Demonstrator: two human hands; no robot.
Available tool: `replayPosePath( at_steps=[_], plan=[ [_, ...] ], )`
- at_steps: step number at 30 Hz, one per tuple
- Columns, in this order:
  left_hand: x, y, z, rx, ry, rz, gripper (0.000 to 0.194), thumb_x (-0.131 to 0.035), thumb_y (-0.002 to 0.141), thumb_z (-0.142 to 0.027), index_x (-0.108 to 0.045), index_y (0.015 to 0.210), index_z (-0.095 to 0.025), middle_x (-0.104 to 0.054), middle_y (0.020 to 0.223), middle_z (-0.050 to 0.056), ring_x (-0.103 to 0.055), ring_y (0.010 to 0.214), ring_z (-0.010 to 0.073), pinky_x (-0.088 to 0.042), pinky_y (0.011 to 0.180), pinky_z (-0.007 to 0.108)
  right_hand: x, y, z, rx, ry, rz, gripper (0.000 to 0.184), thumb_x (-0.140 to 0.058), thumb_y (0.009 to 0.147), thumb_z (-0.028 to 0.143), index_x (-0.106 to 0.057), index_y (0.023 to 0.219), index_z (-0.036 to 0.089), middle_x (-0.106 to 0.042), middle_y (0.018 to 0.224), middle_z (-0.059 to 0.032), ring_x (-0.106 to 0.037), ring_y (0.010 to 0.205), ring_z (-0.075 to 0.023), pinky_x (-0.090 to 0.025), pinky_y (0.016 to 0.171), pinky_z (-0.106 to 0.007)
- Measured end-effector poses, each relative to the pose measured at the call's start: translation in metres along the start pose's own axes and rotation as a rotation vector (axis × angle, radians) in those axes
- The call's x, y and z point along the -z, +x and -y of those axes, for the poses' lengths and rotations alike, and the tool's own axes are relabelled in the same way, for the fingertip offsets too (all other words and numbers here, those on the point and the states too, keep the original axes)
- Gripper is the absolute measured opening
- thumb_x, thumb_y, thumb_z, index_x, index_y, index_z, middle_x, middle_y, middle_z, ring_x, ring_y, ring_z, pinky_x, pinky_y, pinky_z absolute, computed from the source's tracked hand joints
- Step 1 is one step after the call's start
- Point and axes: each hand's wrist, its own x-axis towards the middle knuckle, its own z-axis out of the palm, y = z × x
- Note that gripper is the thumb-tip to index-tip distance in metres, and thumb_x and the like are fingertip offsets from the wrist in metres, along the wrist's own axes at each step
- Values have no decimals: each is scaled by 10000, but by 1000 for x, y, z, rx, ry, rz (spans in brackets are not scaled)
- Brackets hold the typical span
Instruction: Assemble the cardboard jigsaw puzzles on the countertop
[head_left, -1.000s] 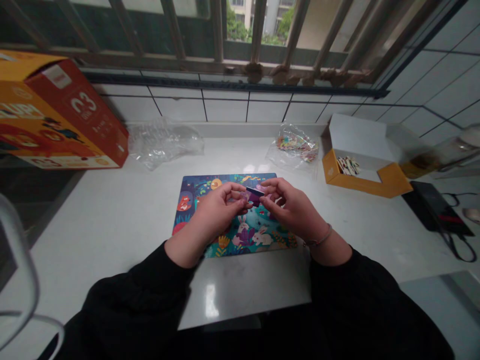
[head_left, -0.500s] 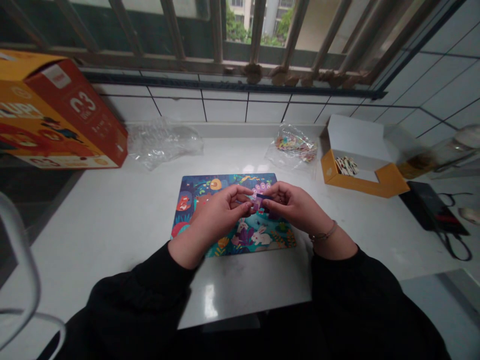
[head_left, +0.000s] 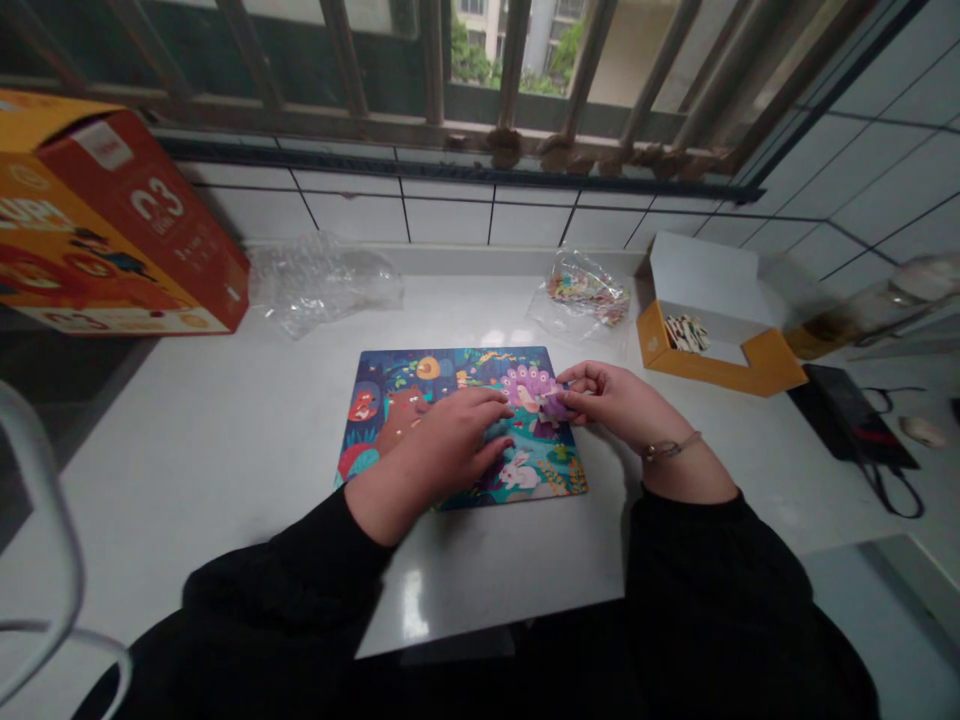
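A colourful picture board [head_left: 405, 360] with forest animals lies flat on the white counter. Over its right part, my right hand [head_left: 604, 392] pinches a small purple puzzle piece [head_left: 553, 402] between thumb and fingers, beside the printed purple peacock. My left hand [head_left: 461, 435] hovers over or rests on the middle of the board, its fingers apart and holding nothing; whether it touches the board I cannot tell. Part of the bear and the lower middle of the picture are hidden beneath it.
A clear bag of puzzle pieces [head_left: 585, 292] lies behind the board, with crumpled plastic [head_left: 322, 285] to its left. An opened yellow box [head_left: 712, 360] holding pieces stands at right, near a dark phone [head_left: 851, 410]. A large orange box [head_left: 142, 230] is at left.
My hands have come apart. The right one has moved right with the purple piece, while the left has let go and opened its fingers over the board.
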Motion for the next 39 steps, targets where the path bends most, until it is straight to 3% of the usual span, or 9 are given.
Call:
replayPosePath(
  at_steps=[6,15,19,26,30,33,36,39],
  plan=[
    [-2,1,2,-4,62,104,281,-694,1034,-332,-729,1274,-189,-710,1406,155,-659,1343,329,-546,1181,543,-8,7,-9,52,-222,-34,265,-829,843,342,-698,1029,206,-594,647,62,-519,557,-115,-356,506,-235],
    [-3,1,2,32,6,112,310,-713,998,-329,-729,1287,-217,-693,1431,159,-637,1361,361,-516,1191,576,-17,2,-6,152,-489,-162,250,-795,859,431,-739,986,223,-642,708,30,-564,639,-162,-383,581,-280],
    [-2,1,1,62,-41,117,317,-724,984,-313,-732,1286,-221,-688,1437,156,-639,1351,358,-505,1196,593,-22,1,-1,185,-649,-235,276,-842,835,423,-759,1013,229,-664,840,1,-592,734,-181,-413,663,-300],
    [-3,1,0,77,-6,136,329,-694,1004,-338,-722,1305,-209,-675,1479,166,-617,1402,368,-484,1217,586,-20,-4,4,222,-768,-204,233,-797,922,421,-800,1069,239,-683,901,-38,-627,811,-224,-452,731,-342],
    [-11,-1,0,188,91,114,544,-677,1025,-419,-604,1521,-209,-490,1717,176,-424,1603,419,-275,1334,687,-35,-9,9,426,-847,-282,341,-688,1016,443,-789,1230,198,-735,1136,-147,-677,1085,-320,-533,982,-463],
    [-18,-1,-1,289,177,86,692,-638,1043,-482,-461,1664,-235,-352,1807,164,-269,1689,431,-125,1362,721,-62,-9,10,537,-861,-259,574,-573,1078,493,-641,1519,132,-637,1524,-235,-556,1444,-386,-433,1224,-563],
    [-23,0,-2,312,253,106,733,-567,1062,-470,-379,1719,-207,-298,1827,170,-230,1709,409,-99,1375,693,-86,-6,6,446,-984,-140,685,-437,1122,500,-458,1687,113,-375,1786,-209,-334,1657,-399,-265,1340,-635],
    [-25,0,-2,343,301,91,717,-509,1073,-438,-358,1731,-193,-279,1832,172,-231,1712,393,-116,1374,686,-96,-2,3,396,-1079,-75,722,-328,1146,524,-358,1747,125,-242,1842,-158,-218,1715,-362,-180,1374,-629]
  ],
)
